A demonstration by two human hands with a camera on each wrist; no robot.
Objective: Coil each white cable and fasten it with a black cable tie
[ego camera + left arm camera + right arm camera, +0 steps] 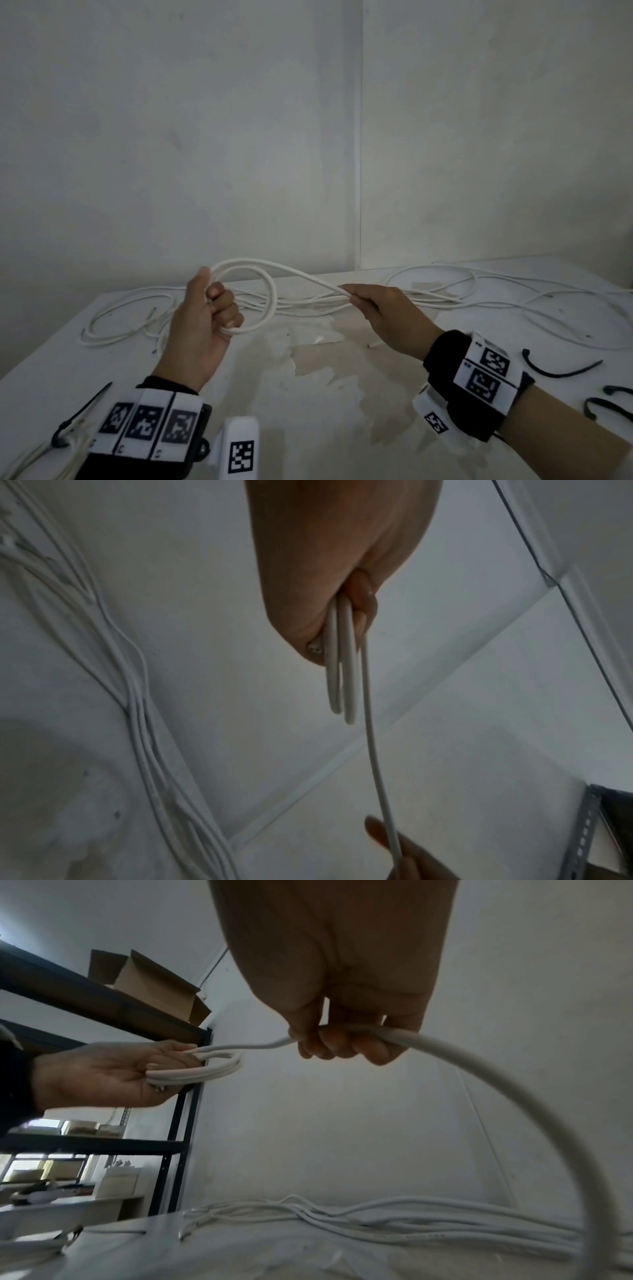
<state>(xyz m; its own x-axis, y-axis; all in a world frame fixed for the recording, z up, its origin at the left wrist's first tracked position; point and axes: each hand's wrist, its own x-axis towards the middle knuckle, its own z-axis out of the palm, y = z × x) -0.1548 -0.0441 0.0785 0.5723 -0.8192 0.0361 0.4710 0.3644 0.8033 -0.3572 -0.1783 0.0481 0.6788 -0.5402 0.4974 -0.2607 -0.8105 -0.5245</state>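
The left hand (202, 322) is raised above the table (342, 394), palm turned inward, fingers curled round two loops of the white cable (267, 291) that stand out beyond its fist. From that grip one strand runs across to the right hand (383, 308), held knuckles-up, whose fingers close round the strand. Past the right-hand grip the cable arcs down to the loose cables (479, 291) lying on the table beneath both hands.
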